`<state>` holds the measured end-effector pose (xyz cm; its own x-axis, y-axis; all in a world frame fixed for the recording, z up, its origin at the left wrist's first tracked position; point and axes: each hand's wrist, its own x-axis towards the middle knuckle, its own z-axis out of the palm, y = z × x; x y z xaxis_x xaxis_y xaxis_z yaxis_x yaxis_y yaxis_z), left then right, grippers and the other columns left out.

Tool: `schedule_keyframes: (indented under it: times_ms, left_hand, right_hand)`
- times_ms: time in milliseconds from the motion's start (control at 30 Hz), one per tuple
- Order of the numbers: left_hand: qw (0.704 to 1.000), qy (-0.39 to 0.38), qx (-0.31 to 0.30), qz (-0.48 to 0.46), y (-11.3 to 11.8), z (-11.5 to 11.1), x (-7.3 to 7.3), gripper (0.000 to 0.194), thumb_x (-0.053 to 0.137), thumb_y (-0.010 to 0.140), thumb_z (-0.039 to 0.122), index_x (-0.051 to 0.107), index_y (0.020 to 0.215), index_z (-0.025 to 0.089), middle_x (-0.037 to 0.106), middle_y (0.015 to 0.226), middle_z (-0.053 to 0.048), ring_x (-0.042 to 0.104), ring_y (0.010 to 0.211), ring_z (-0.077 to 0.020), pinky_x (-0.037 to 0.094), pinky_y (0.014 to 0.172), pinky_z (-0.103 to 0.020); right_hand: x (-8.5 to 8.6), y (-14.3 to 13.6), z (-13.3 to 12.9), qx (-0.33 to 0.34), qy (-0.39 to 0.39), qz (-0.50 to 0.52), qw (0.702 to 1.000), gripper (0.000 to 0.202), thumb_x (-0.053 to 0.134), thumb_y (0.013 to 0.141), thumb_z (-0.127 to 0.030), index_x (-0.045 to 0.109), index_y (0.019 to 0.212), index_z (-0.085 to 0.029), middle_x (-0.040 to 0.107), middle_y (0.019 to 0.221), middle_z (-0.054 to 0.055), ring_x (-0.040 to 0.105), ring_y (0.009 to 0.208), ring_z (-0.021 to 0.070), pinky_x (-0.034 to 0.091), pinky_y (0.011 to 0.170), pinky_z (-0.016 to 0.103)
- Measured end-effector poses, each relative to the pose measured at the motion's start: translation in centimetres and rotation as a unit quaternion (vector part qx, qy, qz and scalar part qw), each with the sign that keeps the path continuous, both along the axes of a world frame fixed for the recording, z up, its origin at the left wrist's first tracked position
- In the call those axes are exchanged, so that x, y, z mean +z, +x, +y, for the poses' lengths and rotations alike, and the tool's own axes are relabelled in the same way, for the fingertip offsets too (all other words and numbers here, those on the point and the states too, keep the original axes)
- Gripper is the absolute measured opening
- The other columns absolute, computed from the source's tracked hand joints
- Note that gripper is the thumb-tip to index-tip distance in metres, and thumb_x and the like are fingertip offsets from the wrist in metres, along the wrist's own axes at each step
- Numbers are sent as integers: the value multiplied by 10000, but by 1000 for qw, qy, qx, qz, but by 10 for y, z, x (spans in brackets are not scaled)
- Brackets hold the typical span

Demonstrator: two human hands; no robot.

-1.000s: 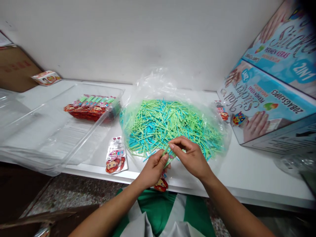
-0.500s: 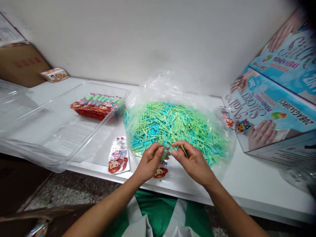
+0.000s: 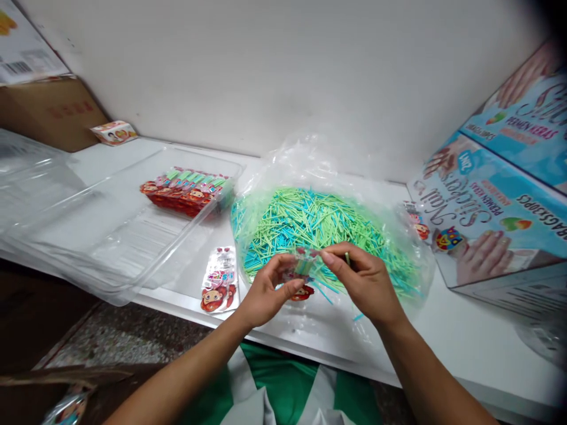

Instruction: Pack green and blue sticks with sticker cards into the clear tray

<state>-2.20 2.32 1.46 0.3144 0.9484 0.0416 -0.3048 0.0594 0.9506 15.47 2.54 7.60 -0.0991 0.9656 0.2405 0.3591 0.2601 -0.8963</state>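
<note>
Two hands: bare, at work above the middle of the bench's [image 3: 478, 336] front edge, a single packet [image 3: 305, 265] between them.
Left hand [image 3: 268, 295]: half curled, its thumb and fingers slightly parted around the packet's left side.
Right hand [image 3: 363, 283]: thumb and forefinger pinched on the packet's right edge, the other fingers curled in, with a short stick [image 3: 347, 258] poking out from among them.
Packet: see-through where I can look in, green pieces inside; a red printed face shows just below the left thumb, though I can't tell if it belongs to this packet.
Sticks [image 3: 310, 227]: a green and blue heap just beyond the hands, in an open clear bag [image 3: 305, 156] reaching toward the bench's back edge.
Clear tray [image 3: 175, 245]: left of the bag, near corner over the front edge, a stack of filled packets [image 3: 186, 198] at its far right.
Flat packets [image 3: 220, 280]: by the front edge, between tray and bag.
Printed boxes [image 3: 491, 200]: stacked at the bench's right, toward the back edge.
</note>
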Motion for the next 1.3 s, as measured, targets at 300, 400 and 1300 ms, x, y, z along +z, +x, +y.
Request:
schedule_keyframes:
  times_ms: [300,400,1300]
  left_hand:
    - [983,48,146,105,-50,16,48,245,666,766,353,601,910,166,626,812,-26,598,730,-144,497,678,-264]
    - [931,135,293,172,-103,53,81,410,709,709,332,571,1075,207,633,869,-25,598,716,-145,511,655,-271]
    - [658,235,6,715,-254,260,18,522,478,822,461,542,1282,221,448,1410,-77,370,1295,-263,218,1083,-374]
  right_hand:
    - [-7,-4,10,-35,-45,38,998,210,594,833,-406,636,839,-200,438,585,-37,346,510,90,294,454,226]
    - [-11,2,10,-43,-61,23,997,211,597,828,-413,628,831,-204,434,588,-37,345,511,91,287,448,225]
    - [-28,15,19,-64,-141,-79,985,272,557,820,-475,642,854,-218,406,572,-33,348,524,121,299,466,239]
